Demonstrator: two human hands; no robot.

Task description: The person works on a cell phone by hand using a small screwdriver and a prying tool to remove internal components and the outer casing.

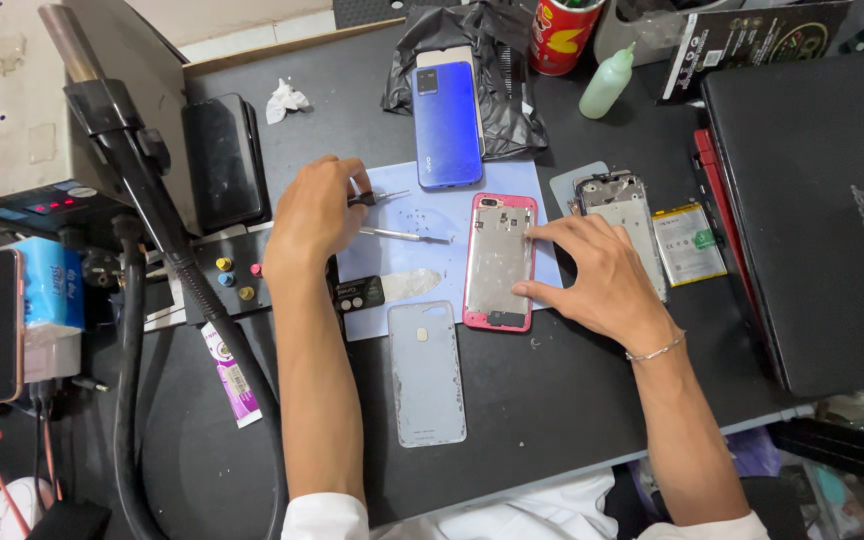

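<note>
My right hand [597, 275] rests on the right edge of a pink phone frame [497, 262] that lies open, inner side up, on a pale blue mat [392, 215]. The index finger and thumb touch its rim. My left hand [314, 210] hovers over the mat's left edge with fingers pinched on a dark tool handle [370, 198]. Metal tweezers [407, 236] lie on the mat just right of that hand. A grey back cover [427, 372] lies on the dark table below the mat.
A blue phone [447, 125] lies face down at the mat's top. Another stripped phone frame [624, 215] and a battery [688, 243] sit at right, beside a closed black laptop [817, 210]. A hot-air station with hose [152, 200] stands at left. A green bottle [607, 85] is behind.
</note>
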